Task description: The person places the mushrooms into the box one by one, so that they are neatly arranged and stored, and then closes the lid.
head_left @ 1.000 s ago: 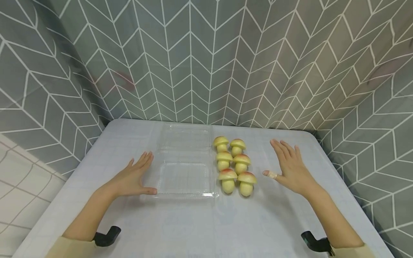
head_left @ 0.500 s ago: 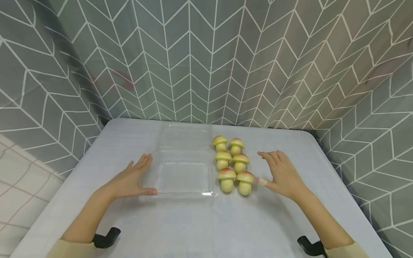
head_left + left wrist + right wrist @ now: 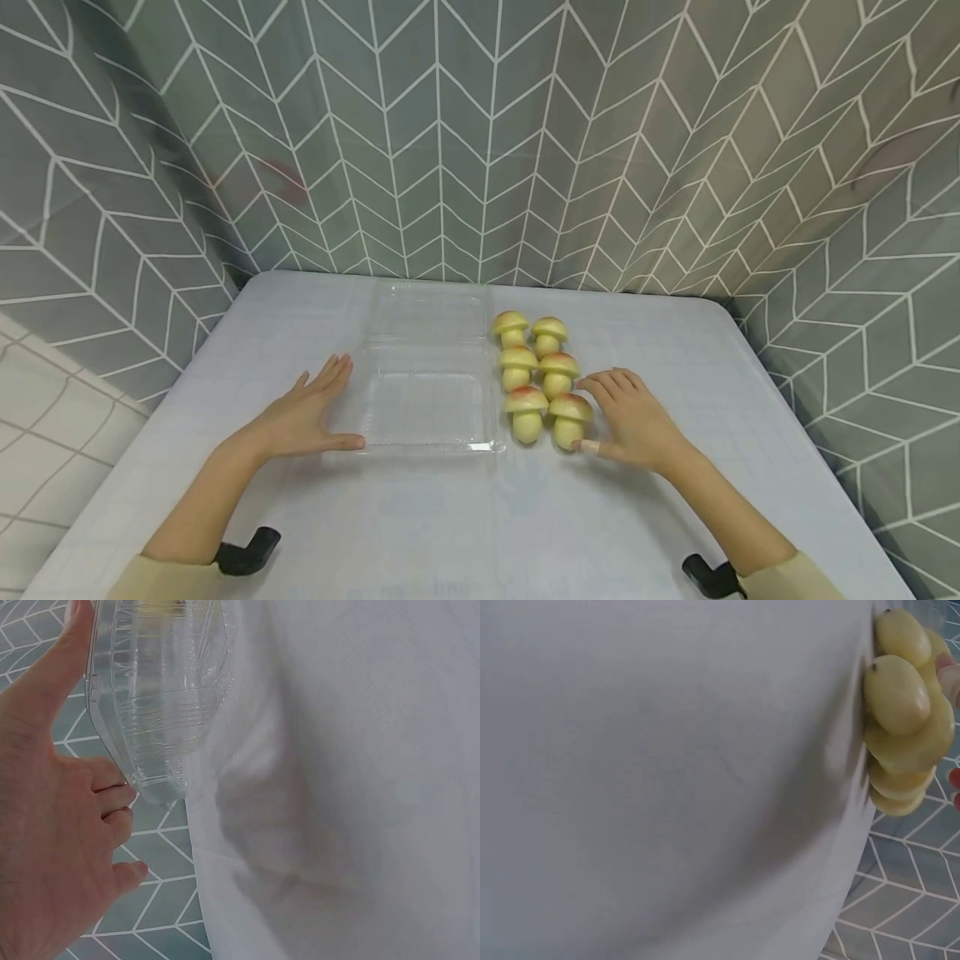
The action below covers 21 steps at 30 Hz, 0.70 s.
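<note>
Head view: left hand (image 3: 307,419), spread wide, sits at nine o'clock of a clear, ribbed plastic clamshell (image 3: 427,408); smooth, dome-capped yellow mushrooms (image 3: 558,365) lie at three o'clock, right hand (image 3: 634,425) wide beside them.

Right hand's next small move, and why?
Probably pinch the front-right mushroom with the right hand: its thumb is by the stem, its fingers aren't yet closed round it, and the left hand is at the edge of the clear clamshell.
</note>
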{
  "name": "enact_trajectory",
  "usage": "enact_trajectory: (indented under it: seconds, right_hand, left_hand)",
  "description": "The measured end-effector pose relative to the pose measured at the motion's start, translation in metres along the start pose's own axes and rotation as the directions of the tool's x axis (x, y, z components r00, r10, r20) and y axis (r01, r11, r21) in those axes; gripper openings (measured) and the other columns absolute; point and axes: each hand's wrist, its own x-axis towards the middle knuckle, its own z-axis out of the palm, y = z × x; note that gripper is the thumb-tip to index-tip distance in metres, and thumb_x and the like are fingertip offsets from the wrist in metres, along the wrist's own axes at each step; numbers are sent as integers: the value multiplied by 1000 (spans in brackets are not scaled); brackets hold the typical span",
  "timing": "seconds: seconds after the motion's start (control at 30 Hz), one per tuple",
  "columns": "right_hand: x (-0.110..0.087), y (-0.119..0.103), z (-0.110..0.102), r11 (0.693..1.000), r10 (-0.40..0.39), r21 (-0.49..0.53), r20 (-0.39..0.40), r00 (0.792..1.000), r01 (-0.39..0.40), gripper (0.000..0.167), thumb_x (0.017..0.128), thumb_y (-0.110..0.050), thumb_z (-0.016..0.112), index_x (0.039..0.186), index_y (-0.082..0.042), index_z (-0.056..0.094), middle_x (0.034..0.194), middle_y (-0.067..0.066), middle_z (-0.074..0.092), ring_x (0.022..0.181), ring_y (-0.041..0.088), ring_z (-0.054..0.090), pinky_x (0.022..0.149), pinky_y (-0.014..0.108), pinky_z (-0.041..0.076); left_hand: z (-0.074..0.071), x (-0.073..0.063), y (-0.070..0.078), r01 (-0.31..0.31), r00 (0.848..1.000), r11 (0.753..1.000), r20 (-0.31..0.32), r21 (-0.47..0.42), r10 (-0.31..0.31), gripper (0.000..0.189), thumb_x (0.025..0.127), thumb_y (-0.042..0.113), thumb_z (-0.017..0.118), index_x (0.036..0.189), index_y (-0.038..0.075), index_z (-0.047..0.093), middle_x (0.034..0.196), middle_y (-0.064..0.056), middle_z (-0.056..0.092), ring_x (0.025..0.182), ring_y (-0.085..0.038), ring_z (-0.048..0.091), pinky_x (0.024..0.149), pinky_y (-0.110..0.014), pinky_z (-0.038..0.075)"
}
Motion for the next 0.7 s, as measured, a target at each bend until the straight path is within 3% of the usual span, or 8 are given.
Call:
enact_trajectory:
  seconds: [0.43,0.7]
  right_hand:
    - [-1,-16,21,1000,30,-6,101,994,-30,82,71,-60,74,128,-5,51,120,10,55,114,26,53,100,46,40]
    - [0,-19,25,997,56,52,65,996,-60,81,67,-51,80,125,-4,49,113,7,55,100,25,58,88,43,50]
  left_hand:
    - [0,-2,3,2,1000,1000,-7,-9,-2,122,71,60,75,149,-11,15,156,-28,11,144,-40,7,111,-64,8]
    - [2,-1,1,8,1000,1000,-10,-8,-8,122,70,61,75,149,-10,15,156,-28,12,145,-40,8,111,-64,8]
